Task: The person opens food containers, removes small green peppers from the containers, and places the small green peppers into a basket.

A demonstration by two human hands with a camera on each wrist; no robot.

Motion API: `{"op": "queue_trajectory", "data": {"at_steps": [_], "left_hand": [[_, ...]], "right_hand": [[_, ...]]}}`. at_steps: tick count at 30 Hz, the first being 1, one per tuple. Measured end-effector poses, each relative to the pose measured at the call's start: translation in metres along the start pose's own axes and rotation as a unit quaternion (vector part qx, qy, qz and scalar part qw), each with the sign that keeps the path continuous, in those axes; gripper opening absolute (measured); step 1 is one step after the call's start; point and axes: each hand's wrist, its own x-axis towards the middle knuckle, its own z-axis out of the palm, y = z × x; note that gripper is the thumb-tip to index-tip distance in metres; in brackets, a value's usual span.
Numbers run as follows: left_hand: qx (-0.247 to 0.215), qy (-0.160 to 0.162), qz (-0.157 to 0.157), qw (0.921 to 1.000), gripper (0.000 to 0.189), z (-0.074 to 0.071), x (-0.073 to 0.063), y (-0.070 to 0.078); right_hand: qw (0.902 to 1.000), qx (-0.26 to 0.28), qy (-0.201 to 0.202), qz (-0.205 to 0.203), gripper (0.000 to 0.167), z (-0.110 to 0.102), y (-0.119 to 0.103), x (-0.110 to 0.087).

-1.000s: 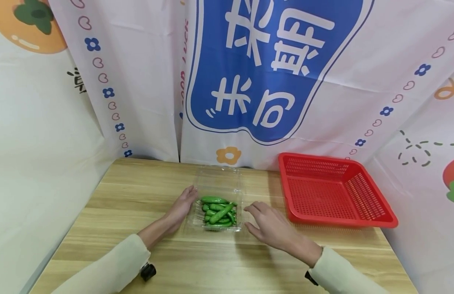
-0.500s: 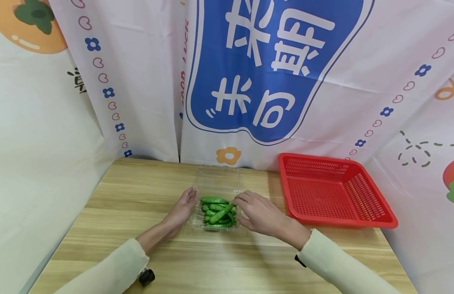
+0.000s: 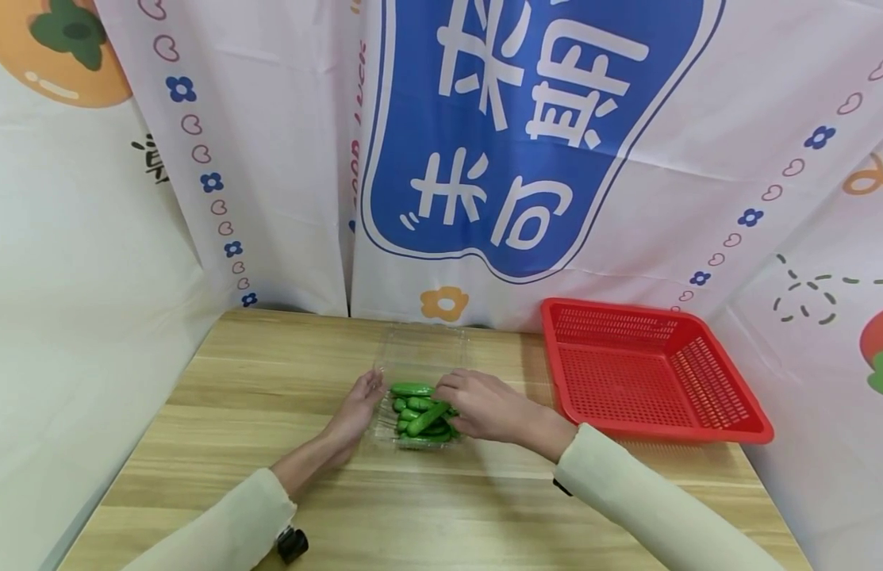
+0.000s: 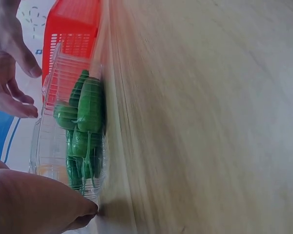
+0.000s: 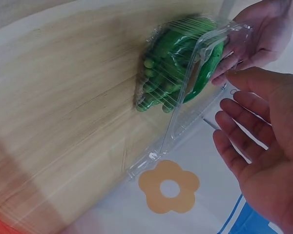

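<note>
Several glossy green peppers [image 3: 424, 417] lie piled in a clear plastic clamshell box [image 3: 385, 432], whose lid [image 3: 425, 342] is folded back toward the wall. My left hand [image 3: 353, 411] rests along the box's left side with fingers fairly straight; in the left wrist view this hand [image 4: 36, 202] partly covers the near end of the box. My right hand [image 3: 484, 404] is over the right part of the box, hiding some peppers in the head view. In the right wrist view, its fingers [image 5: 244, 129] are spread and loosely bent beside the box, with nothing between them.
A red perforated plastic basket [image 3: 627, 381] stands at the right back of the wooden table [image 3: 270, 381], with nothing seen in it. A printed cloth [image 3: 291, 198] hangs behind and beside the table.
My right hand has moved left, from beside the box's right edge to over the peppers. The left hand stays at the box's left side almost unmoved.
</note>
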Motion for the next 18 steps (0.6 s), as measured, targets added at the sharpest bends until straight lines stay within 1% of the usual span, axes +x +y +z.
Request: {"op": "queue_trajectory", "data": {"at_steps": [4,7,10,15,18], "left_hand": [[-0.01,0.004,0.004,0.9999,0.062,0.002,0.0,-0.001],[-0.015,0.004,0.003,0.9999,0.062,0.002,0.0,-0.002],[-0.017,0.004,0.001,0.9998,0.061,0.002,-0.001,-0.001],[-0.019,0.002,-0.003,0.9998,0.06,0.002,-0.001,-0.001],[-0.021,0.005,-0.004,0.9998,0.059,0.003,-0.001,-0.001]], "right_hand": [[0.9999,0.001,-0.017,-0.002,0.033,0.003,0.0,0.007],[0.9994,0.002,-0.035,0.0,0.032,0.005,-0.001,0.013],[0.999,-0.006,-0.045,-0.003,0.032,0.008,-0.004,0.018],[0.9984,-0.034,-0.041,-0.018,0.032,0.015,-0.005,0.024],[0.9982,-0.038,-0.04,-0.022,0.031,0.02,-0.004,0.026]]}}
